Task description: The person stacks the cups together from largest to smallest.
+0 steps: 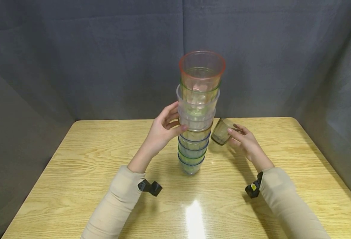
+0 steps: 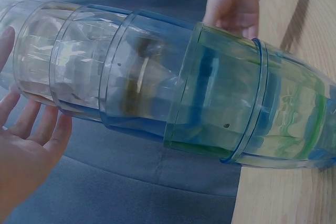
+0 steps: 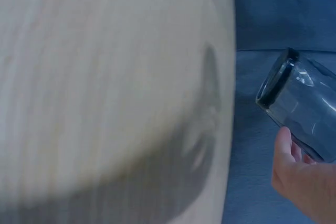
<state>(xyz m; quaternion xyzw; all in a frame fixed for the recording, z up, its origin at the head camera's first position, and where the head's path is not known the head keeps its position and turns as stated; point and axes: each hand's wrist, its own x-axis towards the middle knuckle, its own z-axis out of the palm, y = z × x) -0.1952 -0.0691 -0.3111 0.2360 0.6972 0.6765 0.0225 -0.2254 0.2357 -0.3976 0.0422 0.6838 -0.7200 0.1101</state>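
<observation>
A tall stack of clear plastic cups (image 1: 193, 136) rises from the middle of the table, rims up, with blue, green, orange and red rims among them. My left hand (image 1: 163, 127) holds the stack at its left side around mid-height, thumb in front and fingers behind. In the left wrist view, fingertips (image 2: 60, 129) lie against the cup walls. To the right of the stack, my right hand (image 1: 245, 142) grips a smoky brown see-through cup (image 1: 221, 131) between thumb and fingers. That cup (image 3: 304, 103) is tilted, its base toward the lower left in the head view.
The stack stands on a light wood-grain table (image 1: 82, 186). Grey curtains (image 1: 118, 59) close in the back and both sides, near the table's far edge. A small black camera (image 1: 149, 187) sits on the left wrist, another (image 1: 254, 187) on the right.
</observation>
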